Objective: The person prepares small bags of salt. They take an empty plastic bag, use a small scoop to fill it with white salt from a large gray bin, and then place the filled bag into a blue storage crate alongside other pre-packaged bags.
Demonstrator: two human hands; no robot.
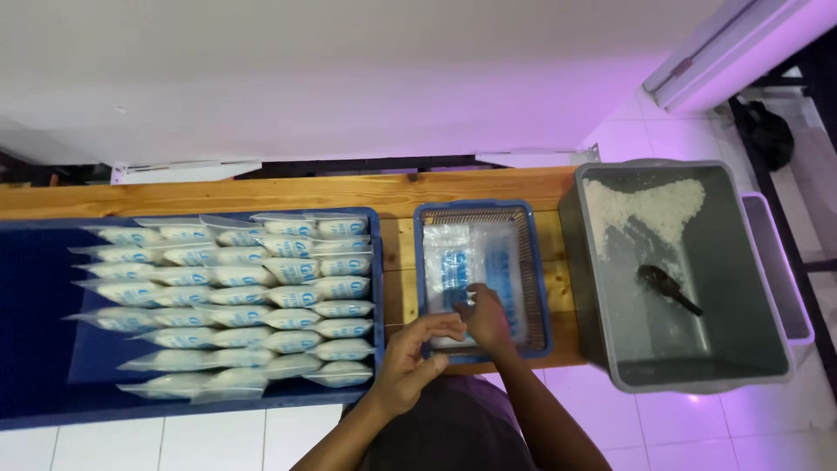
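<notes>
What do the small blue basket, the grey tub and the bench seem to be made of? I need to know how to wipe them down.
The small blue basket looks like moulded plastic: its walls are a fine open mesh. The grey tub seems to be smooth, matte plastic with rounded corners. The bench looks like wood, with visible grain and knots and a slight sheen, possibly varnish.

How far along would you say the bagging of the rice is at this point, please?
Done: rows of filled bags cover most of the large blue tray, with bare room at its left. In hand: both hands, left hand and right hand, are at the empty bags in the small blue basket. Left: some rice and a scoop remain in the grey bin.
</notes>
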